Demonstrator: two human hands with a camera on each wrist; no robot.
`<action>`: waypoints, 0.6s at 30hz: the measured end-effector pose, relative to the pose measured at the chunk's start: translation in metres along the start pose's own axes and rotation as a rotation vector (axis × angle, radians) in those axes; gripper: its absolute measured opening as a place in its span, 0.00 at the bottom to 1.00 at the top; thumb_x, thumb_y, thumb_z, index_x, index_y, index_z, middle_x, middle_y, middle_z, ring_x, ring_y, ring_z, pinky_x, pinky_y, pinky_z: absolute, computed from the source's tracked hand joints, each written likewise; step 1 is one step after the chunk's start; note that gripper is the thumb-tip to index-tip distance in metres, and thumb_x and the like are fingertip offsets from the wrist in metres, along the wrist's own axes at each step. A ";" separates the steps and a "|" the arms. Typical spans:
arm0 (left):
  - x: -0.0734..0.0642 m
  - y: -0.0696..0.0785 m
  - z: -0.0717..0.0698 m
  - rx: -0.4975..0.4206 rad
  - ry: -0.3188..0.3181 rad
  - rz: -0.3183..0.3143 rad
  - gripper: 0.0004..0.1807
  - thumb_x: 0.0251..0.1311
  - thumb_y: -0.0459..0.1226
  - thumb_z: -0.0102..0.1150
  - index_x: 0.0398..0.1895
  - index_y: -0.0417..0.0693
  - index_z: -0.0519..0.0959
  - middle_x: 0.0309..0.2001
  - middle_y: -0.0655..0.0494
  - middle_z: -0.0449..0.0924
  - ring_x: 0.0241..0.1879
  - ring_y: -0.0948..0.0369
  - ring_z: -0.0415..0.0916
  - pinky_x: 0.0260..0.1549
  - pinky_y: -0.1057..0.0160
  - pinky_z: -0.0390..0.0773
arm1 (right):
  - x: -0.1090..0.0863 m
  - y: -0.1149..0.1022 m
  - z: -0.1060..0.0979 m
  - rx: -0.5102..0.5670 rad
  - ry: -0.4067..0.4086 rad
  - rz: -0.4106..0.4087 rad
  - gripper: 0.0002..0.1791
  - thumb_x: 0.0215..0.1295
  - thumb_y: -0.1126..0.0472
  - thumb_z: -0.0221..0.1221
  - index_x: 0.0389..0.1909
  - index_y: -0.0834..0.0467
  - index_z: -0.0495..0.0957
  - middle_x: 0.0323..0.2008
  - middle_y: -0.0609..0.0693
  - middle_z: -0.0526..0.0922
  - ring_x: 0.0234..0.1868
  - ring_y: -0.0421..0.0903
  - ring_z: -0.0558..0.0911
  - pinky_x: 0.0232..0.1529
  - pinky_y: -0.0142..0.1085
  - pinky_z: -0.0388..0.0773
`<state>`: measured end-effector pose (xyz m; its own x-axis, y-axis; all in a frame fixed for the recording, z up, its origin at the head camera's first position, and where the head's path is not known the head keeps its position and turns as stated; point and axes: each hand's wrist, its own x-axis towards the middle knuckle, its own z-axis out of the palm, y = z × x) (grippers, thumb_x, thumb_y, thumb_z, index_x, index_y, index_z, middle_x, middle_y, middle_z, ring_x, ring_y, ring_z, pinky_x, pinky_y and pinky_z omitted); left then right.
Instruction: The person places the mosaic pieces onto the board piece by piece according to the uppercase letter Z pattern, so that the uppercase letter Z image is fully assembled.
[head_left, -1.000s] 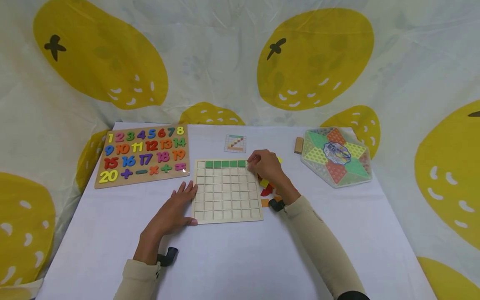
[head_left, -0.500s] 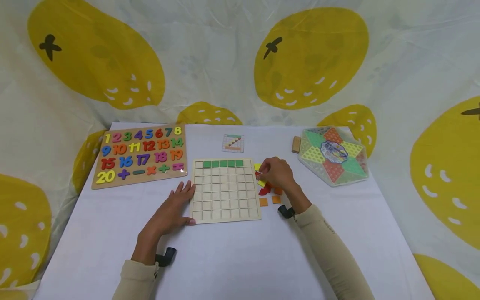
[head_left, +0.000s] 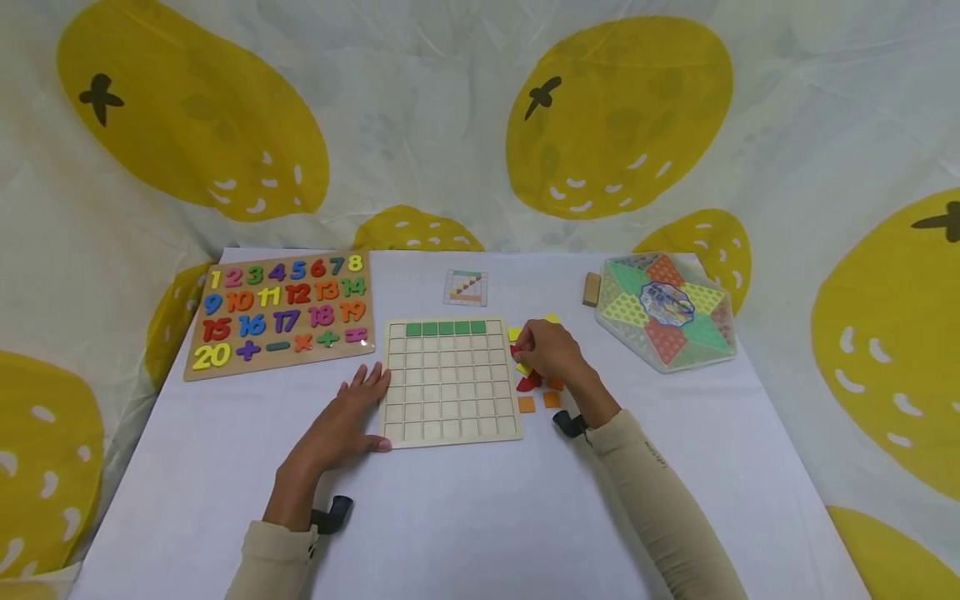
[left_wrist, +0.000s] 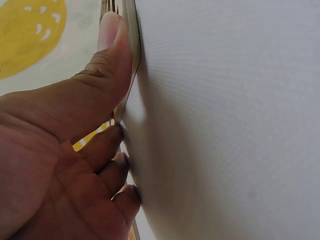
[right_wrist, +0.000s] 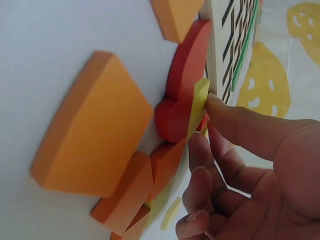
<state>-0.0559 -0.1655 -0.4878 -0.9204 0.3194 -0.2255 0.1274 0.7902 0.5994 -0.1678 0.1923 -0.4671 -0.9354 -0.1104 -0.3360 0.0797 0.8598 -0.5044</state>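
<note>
A light wooden grid board (head_left: pixel 452 387) lies on the white table, with a row of green square tiles (head_left: pixel 446 328) along its top. Spread along the board's left edge, my left hand (head_left: pixel 347 423) rests with thumb and fingertips against it. My right hand (head_left: pixel 557 348) is over the loose pieces right of the board, fingers bent. In the right wrist view its thumb tip meets a yellow piece (right_wrist: pixel 198 102), with a bit of red showing by the index finger; I cannot tell whether it pinches one. Red rounded pieces (right_wrist: pixel 187 62) and orange pieces (right_wrist: pixel 97 130) lie beside it.
A small pattern card (head_left: pixel 465 287) lies beyond the board. At the back left is a number board (head_left: pixel 288 304) with colourful numerals. On the right are a wooden block (head_left: pixel 591 289) and a hexagonal Chinese checkers game (head_left: pixel 667 308).
My right hand has moved from the board's top right corner right and down to the loose pieces, then stayed nearly still. My left hand keeps its place on the board's edge.
</note>
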 end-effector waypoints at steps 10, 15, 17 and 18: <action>0.000 -0.001 0.000 -0.004 0.001 0.002 0.66 0.44 0.38 0.87 0.85 0.45 0.55 0.87 0.45 0.45 0.87 0.41 0.36 0.84 0.35 0.44 | -0.003 -0.001 -0.003 0.026 -0.006 -0.038 0.11 0.70 0.60 0.69 0.44 0.57 0.76 0.33 0.53 0.78 0.30 0.49 0.79 0.27 0.34 0.74; 0.000 0.001 -0.001 -0.004 0.000 0.001 0.65 0.44 0.38 0.87 0.85 0.45 0.55 0.87 0.45 0.46 0.87 0.41 0.36 0.83 0.35 0.44 | 0.000 -0.003 0.001 0.124 0.051 -0.138 0.09 0.71 0.62 0.68 0.45 0.55 0.78 0.34 0.53 0.79 0.32 0.50 0.79 0.25 0.34 0.76; 0.000 0.001 0.000 0.000 0.000 0.002 0.65 0.44 0.38 0.87 0.85 0.45 0.55 0.87 0.45 0.46 0.87 0.41 0.36 0.84 0.35 0.44 | 0.001 -0.007 0.002 0.141 0.068 -0.190 0.06 0.71 0.63 0.67 0.45 0.55 0.80 0.36 0.52 0.80 0.36 0.50 0.78 0.30 0.35 0.76; 0.000 0.001 0.000 0.000 -0.001 0.002 0.65 0.44 0.38 0.86 0.85 0.45 0.55 0.87 0.45 0.45 0.87 0.41 0.36 0.84 0.35 0.44 | 0.001 -0.009 0.003 0.144 0.077 -0.218 0.05 0.72 0.64 0.67 0.45 0.55 0.81 0.36 0.53 0.81 0.38 0.50 0.78 0.32 0.35 0.76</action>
<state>-0.0554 -0.1648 -0.4868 -0.9199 0.3212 -0.2249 0.1293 0.7899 0.5995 -0.1690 0.1829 -0.4651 -0.9588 -0.2422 -0.1486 -0.0832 0.7392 -0.6683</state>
